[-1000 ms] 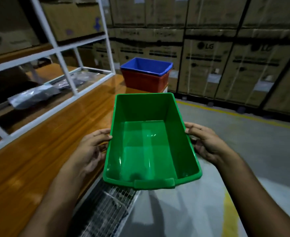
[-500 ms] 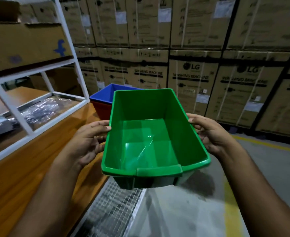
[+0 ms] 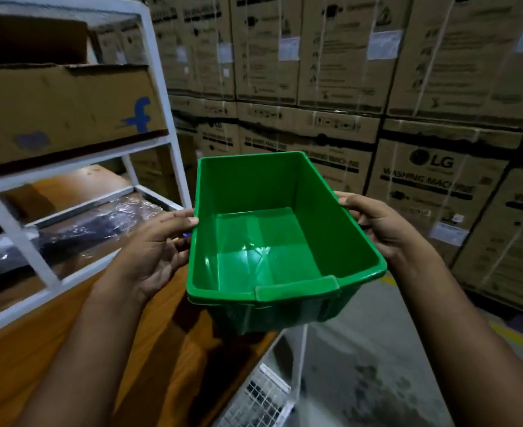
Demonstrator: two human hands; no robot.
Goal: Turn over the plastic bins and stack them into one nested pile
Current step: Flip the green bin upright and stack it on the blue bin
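A green plastic bin is held in the air at the centre of the view, its opening facing up and toward me, empty inside. My left hand grips its left long wall, thumb on the rim. My right hand grips the right long wall the same way. The bin hangs above the right edge of the wooden table. The blue and red bins seen earlier are hidden behind the green bin.
A wooden table runs along the left under a white metal shelf frame holding a cardboard box and plastic-wrapped items. Stacked washing-machine cartons wall the back. A wire mesh rack sits below; concrete floor on the right.
The view has tilted up and moved forward. The green bin has risen and now covers the blue and red bins behind it. Both hands keep the same grip.
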